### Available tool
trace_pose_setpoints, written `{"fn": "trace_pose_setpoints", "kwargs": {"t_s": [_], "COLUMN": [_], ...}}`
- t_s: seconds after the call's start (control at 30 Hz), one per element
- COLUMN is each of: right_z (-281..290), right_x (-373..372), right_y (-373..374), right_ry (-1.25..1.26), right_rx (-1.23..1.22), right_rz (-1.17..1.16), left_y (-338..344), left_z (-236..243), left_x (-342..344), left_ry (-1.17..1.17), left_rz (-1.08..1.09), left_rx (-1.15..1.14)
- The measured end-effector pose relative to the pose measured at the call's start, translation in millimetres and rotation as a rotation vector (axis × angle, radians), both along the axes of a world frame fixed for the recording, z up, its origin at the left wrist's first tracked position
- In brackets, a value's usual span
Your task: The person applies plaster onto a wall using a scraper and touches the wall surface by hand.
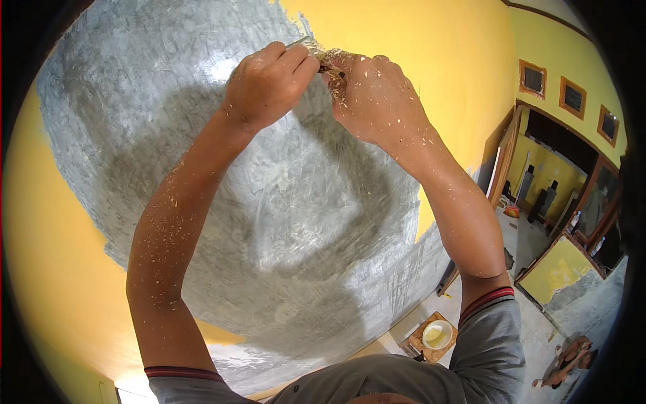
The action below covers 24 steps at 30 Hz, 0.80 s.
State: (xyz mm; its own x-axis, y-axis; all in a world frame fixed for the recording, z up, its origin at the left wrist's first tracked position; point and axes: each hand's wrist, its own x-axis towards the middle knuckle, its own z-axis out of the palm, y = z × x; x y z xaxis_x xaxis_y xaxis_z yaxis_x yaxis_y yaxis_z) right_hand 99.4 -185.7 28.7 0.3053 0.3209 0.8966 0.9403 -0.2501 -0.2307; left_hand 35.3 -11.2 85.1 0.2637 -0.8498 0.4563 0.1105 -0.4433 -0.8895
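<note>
white bowl (449, 330), pale contents (435, 333), below right hand (380, 94)

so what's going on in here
A person grips what looks like a scraper, largely hidden, with left hand and right hand, up where yellow paint meets a broad bare grey wall patch. Pale flecks speckle both forearms. Lower down is a white bowl.
</note>
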Motion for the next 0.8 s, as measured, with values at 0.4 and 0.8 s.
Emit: {"fn": "trace_pose_setpoints", "kwargs": {"t_s": [0.4,0.8], "right_z": [34.3,21.3], "right_x": [-14.8,-6.7], "right_y": [3.1,2.2], "right_ry": [0.114,0.087], "right_rx": [-0.012,-0.057], "right_rz": [0.026,0.004], "left_y": [0.6,0.1], "left_z": [38.2,15.3], "left_x": [-6.6,-9.7], "left_ry": [-0.014,0.066], "left_rz": [-0.007,0.056], "left_rx": [0.012,-0.061]}}
